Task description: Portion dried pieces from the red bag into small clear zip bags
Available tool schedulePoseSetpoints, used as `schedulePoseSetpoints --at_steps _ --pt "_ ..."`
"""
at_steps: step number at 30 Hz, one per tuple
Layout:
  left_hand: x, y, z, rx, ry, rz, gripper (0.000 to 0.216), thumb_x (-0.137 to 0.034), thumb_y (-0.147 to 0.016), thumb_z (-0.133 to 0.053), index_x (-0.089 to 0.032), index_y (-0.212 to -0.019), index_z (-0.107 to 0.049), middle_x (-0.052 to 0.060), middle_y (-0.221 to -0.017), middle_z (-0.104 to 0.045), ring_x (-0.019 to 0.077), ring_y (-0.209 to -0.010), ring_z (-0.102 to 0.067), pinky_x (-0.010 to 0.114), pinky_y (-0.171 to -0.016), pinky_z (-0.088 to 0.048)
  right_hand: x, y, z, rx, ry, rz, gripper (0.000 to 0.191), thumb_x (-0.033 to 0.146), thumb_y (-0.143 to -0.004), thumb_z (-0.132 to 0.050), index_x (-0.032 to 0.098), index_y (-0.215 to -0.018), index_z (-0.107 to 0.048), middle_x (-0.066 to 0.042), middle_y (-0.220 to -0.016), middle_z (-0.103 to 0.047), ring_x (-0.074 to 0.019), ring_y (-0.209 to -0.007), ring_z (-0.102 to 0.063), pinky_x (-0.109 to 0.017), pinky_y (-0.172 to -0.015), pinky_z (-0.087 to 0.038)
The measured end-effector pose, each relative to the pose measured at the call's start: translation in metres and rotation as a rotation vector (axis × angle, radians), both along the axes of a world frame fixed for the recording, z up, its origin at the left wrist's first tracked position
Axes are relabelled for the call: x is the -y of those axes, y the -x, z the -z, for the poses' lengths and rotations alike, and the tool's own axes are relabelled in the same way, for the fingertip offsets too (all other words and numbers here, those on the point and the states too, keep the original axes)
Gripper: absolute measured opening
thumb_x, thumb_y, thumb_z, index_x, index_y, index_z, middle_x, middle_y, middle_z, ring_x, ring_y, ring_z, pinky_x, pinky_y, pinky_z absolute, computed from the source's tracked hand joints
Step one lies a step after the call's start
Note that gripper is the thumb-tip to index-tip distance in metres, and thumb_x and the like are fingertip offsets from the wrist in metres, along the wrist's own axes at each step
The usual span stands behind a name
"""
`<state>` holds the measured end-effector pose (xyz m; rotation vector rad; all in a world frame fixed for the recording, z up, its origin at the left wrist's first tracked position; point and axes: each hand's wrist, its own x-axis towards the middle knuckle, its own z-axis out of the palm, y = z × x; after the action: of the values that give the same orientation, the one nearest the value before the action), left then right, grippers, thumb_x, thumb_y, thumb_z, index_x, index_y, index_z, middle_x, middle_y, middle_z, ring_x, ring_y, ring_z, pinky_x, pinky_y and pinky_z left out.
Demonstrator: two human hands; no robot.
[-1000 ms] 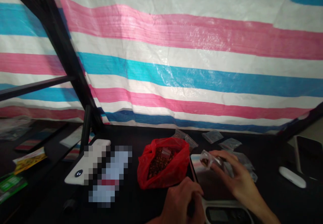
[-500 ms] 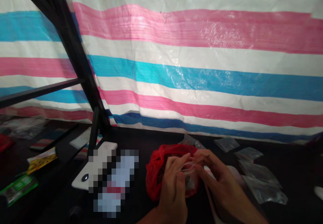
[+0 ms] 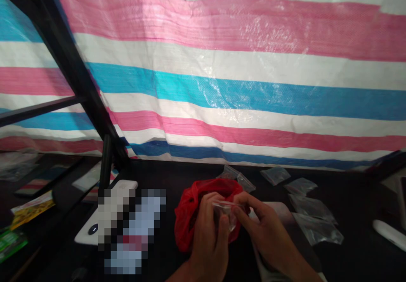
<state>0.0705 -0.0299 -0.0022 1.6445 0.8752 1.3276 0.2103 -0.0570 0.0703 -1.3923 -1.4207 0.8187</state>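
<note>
Between my two hands is a small clear zip bag (image 3: 226, 211), its mouth edge facing up. My left hand (image 3: 209, 235) is closed around the bag's left side, thumb in front. My right hand (image 3: 265, 227) pinches the bag's top edge at its right end with thumb and forefinger. What lies inside the bag is too dim to name. Right behind and under my hands sits an open red plastic bag (image 3: 187, 214); its contents are mostly hidden by my left hand.
Several flat clear zip bags (image 3: 312, 209) lie to the right, with another (image 3: 239, 178) behind the red bag. A white device (image 3: 87, 233) and a blurred-out panel lie left. A green packet (image 3: 11, 244) and a yellow packet (image 3: 33, 209) are farther left. A striped tarp (image 3: 253, 83) hangs behind.
The view has shifted a little to the right, so things appear farther left. My right fingers have closed along the clear bag's mouth, which looked rounder and more open before.
</note>
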Motion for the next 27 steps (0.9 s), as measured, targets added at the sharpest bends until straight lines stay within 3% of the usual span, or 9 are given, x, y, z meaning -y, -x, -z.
schedulePoseSetpoints --at_steps 5,8,15,20,27 --pt "0.0019 -0.0053 0.0016 0.064 0.146 0.008 0.035 -0.047 -0.102 -0.045 -0.019 -0.112 -0.064 0.010 -0.109 -0.070 0.0229 -0.101 -0.067 0.035 -0.092 -0.054 0.0011 0.0002 0.0002 0.039 -0.029 0.012 0.030 0.051 -0.091 -0.062 0.023 -0.082 -0.066 0.001 -0.075 -0.065 -0.0155 -0.068 -0.057 -0.025 -0.066 -0.050" --pt "0.0007 -0.0043 0.0021 0.074 0.191 0.011 0.037 -0.050 -0.101 -0.046 -0.019 -0.108 -0.065 0.010 -0.105 -0.071 0.0223 -0.098 -0.067 0.033 -0.089 -0.054 0.0007 -0.0003 0.0007 0.075 -0.019 -0.025 0.027 0.046 -0.091 -0.062 0.023 -0.077 -0.066 0.001 -0.073 -0.065 -0.0152 -0.067 -0.057 -0.025 -0.066 -0.049" --pt "0.0041 -0.0073 -0.0046 0.124 0.120 -0.062 0.037 -0.050 -0.101 -0.046 -0.019 -0.099 -0.066 0.009 -0.102 -0.068 0.0224 -0.096 -0.064 0.034 -0.088 -0.051 0.0001 -0.0024 0.0047 0.140 -0.039 0.031 0.021 0.035 -0.087 -0.064 0.023 -0.071 -0.062 0.003 -0.069 -0.063 -0.0150 -0.066 -0.056 -0.024 -0.066 -0.046" --pt "0.0035 -0.0091 -0.0031 0.133 0.240 -0.113 0.041 -0.055 -0.099 -0.047 -0.019 -0.097 -0.066 0.008 -0.099 -0.070 0.0223 -0.095 -0.066 0.033 -0.088 -0.052 -0.0007 -0.0026 0.0074 0.118 -0.026 -0.003 0.022 0.039 -0.090 -0.064 0.023 -0.075 -0.066 0.001 -0.074 -0.067 -0.0156 -0.069 -0.058 -0.025 -0.069 -0.047" --pt "0.0014 -0.0064 0.0009 0.116 0.198 -0.083 0.041 -0.055 -0.099 -0.049 -0.019 -0.093 -0.068 0.008 -0.093 -0.071 0.0211 -0.088 -0.067 0.032 -0.084 -0.055 -0.0010 -0.0007 0.0072 0.106 -0.054 -0.003 0.024 0.038 -0.093 -0.061 0.023 -0.075 -0.064 0.001 -0.074 -0.065 -0.0150 -0.068 -0.057 -0.024 -0.069 -0.047"
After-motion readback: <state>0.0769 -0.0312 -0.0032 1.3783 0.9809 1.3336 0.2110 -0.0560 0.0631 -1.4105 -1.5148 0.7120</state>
